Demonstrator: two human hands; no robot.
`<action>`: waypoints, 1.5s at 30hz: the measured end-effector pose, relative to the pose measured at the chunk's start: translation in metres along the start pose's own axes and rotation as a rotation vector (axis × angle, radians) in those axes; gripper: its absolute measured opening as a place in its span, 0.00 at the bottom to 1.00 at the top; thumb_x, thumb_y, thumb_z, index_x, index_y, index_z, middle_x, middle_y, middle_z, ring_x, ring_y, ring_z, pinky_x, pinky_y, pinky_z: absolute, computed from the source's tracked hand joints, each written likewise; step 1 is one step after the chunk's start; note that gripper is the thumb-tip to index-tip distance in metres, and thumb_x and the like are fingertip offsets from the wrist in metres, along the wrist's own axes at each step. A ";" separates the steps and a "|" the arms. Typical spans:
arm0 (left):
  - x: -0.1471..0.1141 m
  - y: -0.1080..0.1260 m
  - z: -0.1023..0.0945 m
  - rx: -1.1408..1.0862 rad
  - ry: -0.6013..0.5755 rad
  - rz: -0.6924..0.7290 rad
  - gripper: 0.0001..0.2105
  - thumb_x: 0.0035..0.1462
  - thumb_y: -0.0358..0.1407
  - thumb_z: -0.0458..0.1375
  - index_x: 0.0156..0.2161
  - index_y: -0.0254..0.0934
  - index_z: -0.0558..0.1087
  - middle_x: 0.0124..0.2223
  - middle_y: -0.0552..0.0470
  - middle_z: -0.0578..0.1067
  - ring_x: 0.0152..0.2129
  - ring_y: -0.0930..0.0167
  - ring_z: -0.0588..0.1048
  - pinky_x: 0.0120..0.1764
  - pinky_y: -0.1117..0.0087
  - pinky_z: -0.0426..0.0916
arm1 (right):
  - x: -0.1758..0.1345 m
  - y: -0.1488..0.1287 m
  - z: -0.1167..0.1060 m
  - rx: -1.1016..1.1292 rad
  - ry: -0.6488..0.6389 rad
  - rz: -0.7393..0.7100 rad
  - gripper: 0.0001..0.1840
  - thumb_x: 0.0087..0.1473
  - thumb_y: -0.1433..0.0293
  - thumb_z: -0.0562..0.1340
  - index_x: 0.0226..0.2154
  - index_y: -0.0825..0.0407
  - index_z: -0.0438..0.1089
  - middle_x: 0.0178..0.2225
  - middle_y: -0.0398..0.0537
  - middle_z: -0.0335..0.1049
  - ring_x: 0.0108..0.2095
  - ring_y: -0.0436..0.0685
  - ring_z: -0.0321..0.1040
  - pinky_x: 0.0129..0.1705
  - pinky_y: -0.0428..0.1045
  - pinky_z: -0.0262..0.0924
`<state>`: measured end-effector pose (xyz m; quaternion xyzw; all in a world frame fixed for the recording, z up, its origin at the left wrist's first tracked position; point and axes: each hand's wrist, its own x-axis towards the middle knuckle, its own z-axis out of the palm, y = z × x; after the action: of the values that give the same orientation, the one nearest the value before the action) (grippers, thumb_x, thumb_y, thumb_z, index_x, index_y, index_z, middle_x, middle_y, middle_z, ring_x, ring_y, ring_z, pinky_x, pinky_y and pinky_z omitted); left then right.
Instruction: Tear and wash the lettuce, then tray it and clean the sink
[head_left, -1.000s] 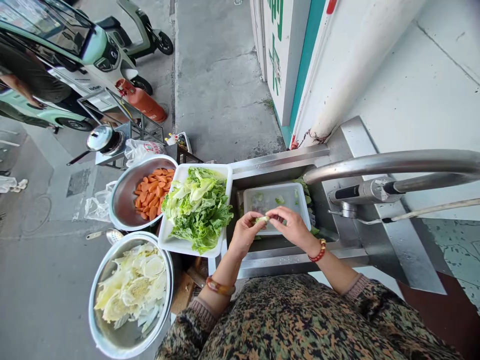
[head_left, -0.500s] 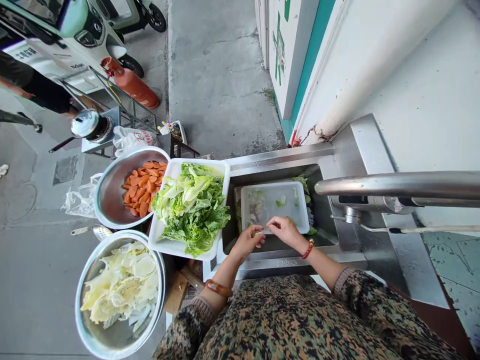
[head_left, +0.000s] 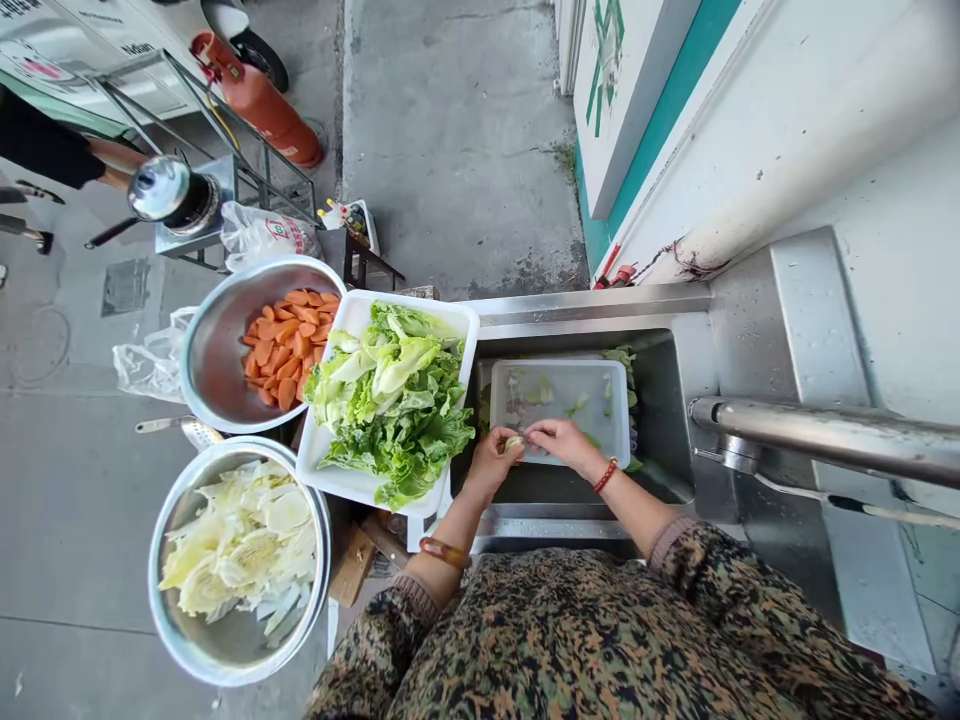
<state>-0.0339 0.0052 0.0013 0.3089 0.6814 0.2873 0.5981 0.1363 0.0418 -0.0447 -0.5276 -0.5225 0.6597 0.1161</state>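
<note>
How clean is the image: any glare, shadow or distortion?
In the head view, light is soft, though the sink interior is darker; also in the head view, the pot lid and faucet catch highlights, the faucet looks stretched toward the right edge, and the small pale piece in the left hand lacks detail.

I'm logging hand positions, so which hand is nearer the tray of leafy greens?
Left. The left hand is beside the tray; the right hand is farther off, past the left.

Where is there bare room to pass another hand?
In the sink, between its right wall and the leaves beside the pale tray. Crowded: that tray's near edge, by left hand and right hand; farther left, by white tray and carrot bowl.
</note>
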 end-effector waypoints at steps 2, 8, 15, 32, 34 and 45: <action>0.001 0.003 0.000 0.105 0.048 0.061 0.09 0.46 0.37 0.65 0.34 0.38 0.72 0.31 0.55 0.72 0.29 0.71 0.69 0.37 0.68 0.65 | -0.008 -0.017 0.008 0.033 0.032 -0.091 0.13 0.56 0.65 0.60 0.40 0.51 0.77 0.34 0.48 0.80 0.34 0.55 0.76 0.36 0.48 0.67; -0.002 0.009 0.008 0.310 0.067 0.250 0.04 0.47 0.29 0.62 0.30 0.40 0.72 0.33 0.54 0.71 0.34 0.68 0.69 0.42 0.66 0.62 | -0.019 -0.031 0.007 -0.132 0.128 -0.057 0.08 0.51 0.74 0.62 0.30 0.52 0.78 0.26 0.47 0.79 0.29 0.55 0.75 0.34 0.47 0.65; -0.010 0.004 0.017 0.311 -0.019 0.293 0.03 0.49 0.29 0.59 0.29 0.39 0.72 0.34 0.52 0.72 0.35 0.68 0.70 0.43 0.66 0.63 | -0.024 -0.015 0.023 -0.082 0.186 0.022 0.08 0.50 0.76 0.60 0.28 0.54 0.75 0.19 0.43 0.74 0.22 0.51 0.73 0.27 0.43 0.62; 0.011 -0.004 -0.005 -0.383 -0.009 -0.238 0.18 0.46 0.48 0.67 0.33 0.36 0.69 0.27 0.55 0.73 0.20 0.76 0.72 0.23 0.75 0.64 | 0.059 0.045 -0.057 -0.594 0.064 0.015 0.34 0.51 0.84 0.54 0.57 0.44 0.68 0.66 0.47 0.55 0.64 0.62 0.53 0.64 0.54 0.50; 0.010 -0.006 -0.005 -0.389 0.003 -0.252 0.19 0.45 0.48 0.67 0.34 0.36 0.70 0.27 0.55 0.73 0.21 0.76 0.72 0.23 0.75 0.64 | 0.080 0.046 -0.046 -0.488 0.014 0.021 0.33 0.49 0.85 0.56 0.53 0.43 0.72 0.68 0.44 0.51 0.67 0.63 0.48 0.66 0.56 0.44; 0.009 -0.009 -0.011 -0.402 0.013 -0.264 0.17 0.45 0.46 0.68 0.34 0.36 0.72 0.31 0.52 0.74 0.25 0.76 0.72 0.28 0.74 0.66 | 0.052 0.051 -0.049 0.035 -0.082 0.090 0.16 0.61 0.66 0.57 0.47 0.56 0.73 0.34 0.52 0.79 0.34 0.53 0.75 0.34 0.47 0.69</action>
<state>-0.0465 0.0060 -0.0101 0.0899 0.6489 0.3384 0.6756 0.1752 0.0846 -0.1109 -0.5210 -0.4909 0.6944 0.0739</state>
